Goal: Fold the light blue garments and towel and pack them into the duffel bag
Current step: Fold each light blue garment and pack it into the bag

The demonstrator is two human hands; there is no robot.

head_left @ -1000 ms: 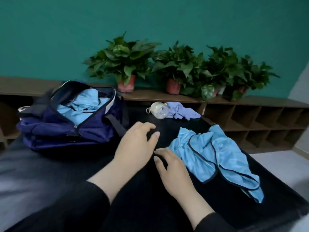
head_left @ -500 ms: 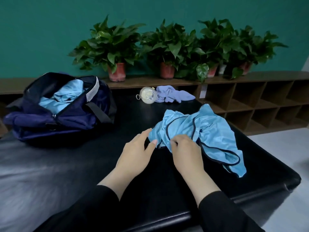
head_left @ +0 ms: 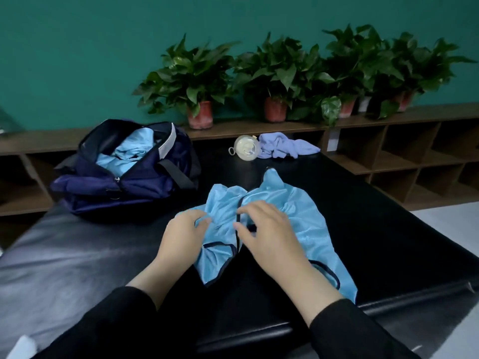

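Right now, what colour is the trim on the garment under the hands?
Dark navy or black, on the light blue garment; head view.

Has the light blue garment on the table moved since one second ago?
Yes. The light blue garment now lies nearer the duffel bag, under both hands, pulled leftward toward the person.

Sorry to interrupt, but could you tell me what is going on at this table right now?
A person is packing clothes. Both hands, the left hand and the right hand, rest on a crumpled light blue garment lying on the black table; it is not folded yet. The open navy duffel bag to the left already holds light blue fabric. A lavender towel lies at the far edge, unfolded.
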